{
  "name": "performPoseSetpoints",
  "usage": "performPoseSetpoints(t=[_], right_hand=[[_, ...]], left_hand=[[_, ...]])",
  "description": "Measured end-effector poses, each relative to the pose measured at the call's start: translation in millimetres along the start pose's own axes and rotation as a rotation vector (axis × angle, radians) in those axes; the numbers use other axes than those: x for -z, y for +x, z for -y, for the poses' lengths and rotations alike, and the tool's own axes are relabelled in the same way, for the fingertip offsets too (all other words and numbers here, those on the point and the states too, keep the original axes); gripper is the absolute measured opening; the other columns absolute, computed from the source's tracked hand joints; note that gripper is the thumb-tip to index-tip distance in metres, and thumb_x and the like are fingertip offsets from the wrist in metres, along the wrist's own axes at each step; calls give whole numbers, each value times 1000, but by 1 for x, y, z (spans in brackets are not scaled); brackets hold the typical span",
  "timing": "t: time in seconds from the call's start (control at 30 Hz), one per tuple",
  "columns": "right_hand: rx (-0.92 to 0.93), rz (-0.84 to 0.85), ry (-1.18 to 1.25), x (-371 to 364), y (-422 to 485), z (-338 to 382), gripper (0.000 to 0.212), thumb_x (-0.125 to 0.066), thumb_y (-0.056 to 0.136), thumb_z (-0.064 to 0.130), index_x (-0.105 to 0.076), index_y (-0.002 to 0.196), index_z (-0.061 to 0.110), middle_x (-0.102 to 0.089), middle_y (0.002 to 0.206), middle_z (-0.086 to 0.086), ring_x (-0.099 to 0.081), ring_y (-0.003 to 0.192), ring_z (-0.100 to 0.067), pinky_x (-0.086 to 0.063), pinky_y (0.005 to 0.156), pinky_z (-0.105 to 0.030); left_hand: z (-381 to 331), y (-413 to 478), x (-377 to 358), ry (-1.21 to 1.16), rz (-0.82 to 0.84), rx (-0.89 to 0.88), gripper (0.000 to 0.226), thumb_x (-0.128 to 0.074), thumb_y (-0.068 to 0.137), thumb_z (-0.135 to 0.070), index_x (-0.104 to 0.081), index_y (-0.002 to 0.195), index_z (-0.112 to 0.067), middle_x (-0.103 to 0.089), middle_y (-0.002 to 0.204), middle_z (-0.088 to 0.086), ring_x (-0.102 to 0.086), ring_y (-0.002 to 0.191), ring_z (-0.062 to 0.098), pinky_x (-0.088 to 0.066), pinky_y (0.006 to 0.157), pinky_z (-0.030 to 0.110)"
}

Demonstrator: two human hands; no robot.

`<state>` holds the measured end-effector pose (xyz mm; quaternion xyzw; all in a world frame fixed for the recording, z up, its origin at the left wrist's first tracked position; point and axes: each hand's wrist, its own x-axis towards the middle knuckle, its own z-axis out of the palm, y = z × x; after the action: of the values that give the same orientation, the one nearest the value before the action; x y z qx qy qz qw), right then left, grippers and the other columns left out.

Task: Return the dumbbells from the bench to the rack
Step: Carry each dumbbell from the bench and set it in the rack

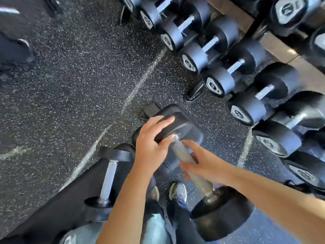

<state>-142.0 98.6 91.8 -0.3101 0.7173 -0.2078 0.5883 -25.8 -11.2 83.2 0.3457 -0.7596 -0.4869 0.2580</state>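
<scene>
I hold a black dumbbell [177,152] with a knurled steel handle in front of me, above the floor. My right hand [198,164] is wrapped around the handle. My left hand [151,140] grips the far round head, fingers over its top edge. The near head [221,213] hangs low at the right. A second dumbbell [109,176] lies on the black bench [52,208] at the lower left. The rack [274,41] runs diagonally along the upper right, filled with several black dumbbells.
Speckled black rubber floor [79,76] spreads to the left. A bench foot [149,110] and a rack foot [195,92] rest on the floor ahead. My shoes [177,191] and jeans show below. A dark blurred object [14,48] sits at the far left.
</scene>
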Motion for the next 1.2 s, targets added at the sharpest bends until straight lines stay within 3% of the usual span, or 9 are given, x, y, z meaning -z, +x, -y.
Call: performPoseSetpoints(t=[0.1, 0.2, 0.37, 0.47, 0.6, 0.73, 0.93, 1.1, 1.2], right_hand=[[37, -33, 5, 9, -40, 23, 66, -56, 86, 18, -19, 139, 32, -65, 87, 3, -68, 68, -6, -57, 63, -24], [95, -101, 17, 16, -83, 45, 61, -56, 86, 18, -24, 130, 43, -59, 86, 17, -63, 61, 10, -49, 53, -7], [176, -212, 98, 24, -161, 79, 58, -57, 84, 14, -27, 104, 59, -67, 104, -7, -69, 74, -12, -57, 67, -23], [213, -287, 228, 23, -206, 92, 56, -58, 85, 8, -35, 97, 57, -67, 92, -3, -68, 68, -15, -58, 69, -29], [268, -407, 379, 21, -255, 100, 52, -57, 86, 5, -37, 105, 50, -64, 85, 1, -65, 66, -14, -57, 71, -36], [268, -536, 544, 23, -281, 97, 62, -57, 85, 3, -29, 129, 36, -63, 93, -12, -64, 67, -20, -54, 75, -45], [369, -581, 865, 45, -310, 63, 55, -59, 82, -2, -46, 121, 36, -62, 84, -9, -63, 59, -20, -55, 56, -31], [422, -591, 905, 88, -340, 8, 67, -66, 75, 8, -40, 131, 33, -70, 80, 4, -65, 69, -19, -55, 65, -33], [438, -557, 924, 124, -360, -23, 68, -66, 72, 12, -40, 129, 39, -66, 75, -2, -62, 68, -20, -54, 66, -34]], left_hand=[[-40, 7, 11, -17, 59, -29, 44, -65, 74, -9, -57, 112, -30, -46, 114, -24, -44, 109, -3, -29, 95, 6], [-83, 12, 24, -40, 127, -104, 45, -66, 74, -3, -58, 111, -28, -46, 113, -23, -41, 106, -15, -25, 92, 1], [-159, 16, 37, -112, 258, -187, 44, -67, 75, 2, -59, 109, -25, -52, 113, -13, -43, 105, -17, -26, 92, 2], [-203, 15, 39, -123, 347, -252, 44, -67, 75, 3, -61, 110, -22, -55, 115, -3, -46, 108, -5, -29, 96, 6], [-253, 14, 35, -162, 426, -394, 42, -67, 72, -1, -62, 108, -20, -55, 110, -8, -48, 105, -5, -31, 96, 8], [-293, 16, 20, -167, 511, -498, 43, -69, 72, 2, -62, 108, -21, -56, 112, -5, -48, 104, -9, -31, 94, 6], [-345, 14, -31, -154, 613, -654, 43, -69, 70, -6, -60, 106, -27, -57, 110, -8, -52, 106, 7, -36, 98, 17], [-383, 9, -100, -189, 671, -725, 38, -71, 69, -8, -64, 104, -21, -59, 111, -3, -54, 106, 7, -41, 96, 22], [-406, 9, -148, -203, 680, -701, 41, -73, 69, -2, -63, 103, -22, -58, 111, -7, -54, 106, 5, -42, 96, 23]])
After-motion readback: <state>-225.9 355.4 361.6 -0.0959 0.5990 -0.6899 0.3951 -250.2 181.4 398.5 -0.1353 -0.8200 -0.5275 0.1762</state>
